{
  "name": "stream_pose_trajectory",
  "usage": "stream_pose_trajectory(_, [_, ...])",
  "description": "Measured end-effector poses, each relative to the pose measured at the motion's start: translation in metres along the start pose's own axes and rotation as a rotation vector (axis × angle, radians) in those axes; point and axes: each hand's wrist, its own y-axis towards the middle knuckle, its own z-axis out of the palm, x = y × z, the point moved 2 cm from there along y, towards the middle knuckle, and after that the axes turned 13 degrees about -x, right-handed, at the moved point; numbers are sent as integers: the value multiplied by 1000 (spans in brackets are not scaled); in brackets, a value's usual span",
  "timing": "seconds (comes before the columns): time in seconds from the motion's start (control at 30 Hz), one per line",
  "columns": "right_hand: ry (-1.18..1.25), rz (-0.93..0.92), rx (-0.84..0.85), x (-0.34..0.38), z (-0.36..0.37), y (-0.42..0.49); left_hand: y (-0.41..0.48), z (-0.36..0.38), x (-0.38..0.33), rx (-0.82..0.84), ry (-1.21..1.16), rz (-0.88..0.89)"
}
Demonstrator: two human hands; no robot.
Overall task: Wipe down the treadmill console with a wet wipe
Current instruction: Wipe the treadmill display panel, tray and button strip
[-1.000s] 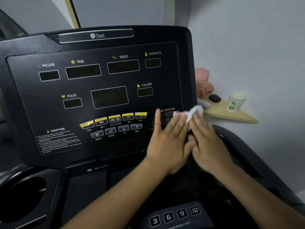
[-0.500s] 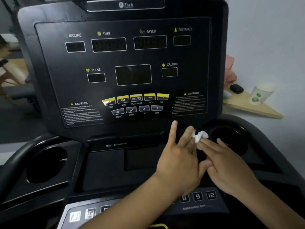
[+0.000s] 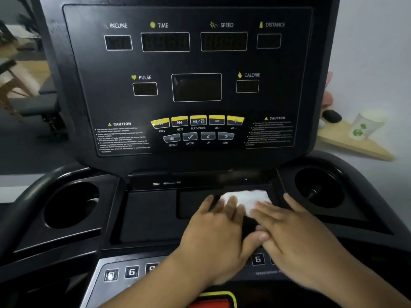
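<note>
- Pressing flat on the console's lower tray [image 3: 151,216]: left hand [image 3: 213,238] and right hand [image 3: 295,238], side by side, fingers extended, thumbs touching.
- Wet wipe [image 3: 246,197], white and crumpled, lies under both sets of fingertips; neither hand is closed around it.
- Number keys [image 3: 131,272] nearest, partly covered by the wrists.
- Cup holders [image 3: 71,205] left and right of the tray.
- Farther: upright display panel [image 3: 189,70], yellow button row [image 3: 198,121].
- Far right: paper cup [image 3: 367,125] on a wooden shelf [image 3: 353,145].

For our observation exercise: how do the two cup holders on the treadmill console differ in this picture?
The left cup holder sits far from the wipe; the right cup holder lies just beside it. The left one shows a pale glint on its inner wall; the right one shows a small raised part inside. Both are round, black and empty.
</note>
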Motion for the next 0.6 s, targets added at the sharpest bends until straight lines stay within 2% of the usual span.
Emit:
stream_pose_trajectory(0.1, [-9, 27, -19, -3, -1, -12, 7, 3, -9, 22, 23, -3])
stream_pose_trajectory(0.23, [3, 99, 111, -14, -1, 14, 35, 3, -11, 81, 38, 6])
stream_pose_trajectory(0.33, [21, 104, 137, -9, -4, 2, 22, 0, -7, 73, -32, 5])
stream_pose_trajectory(0.47, [-14, 62, -37, 1, -12, -33, -13, -9, -19, -23, -99, 55])
stream_pose_trajectory(0.53, [15, 62, -59, -5, -9, -23, -9, -9, -20, 38, -147, 48])
stream_pose_trajectory(0.6, [43, 70, -6, -11, -5, -1, 8, -5, -15, 109, -191, -7])
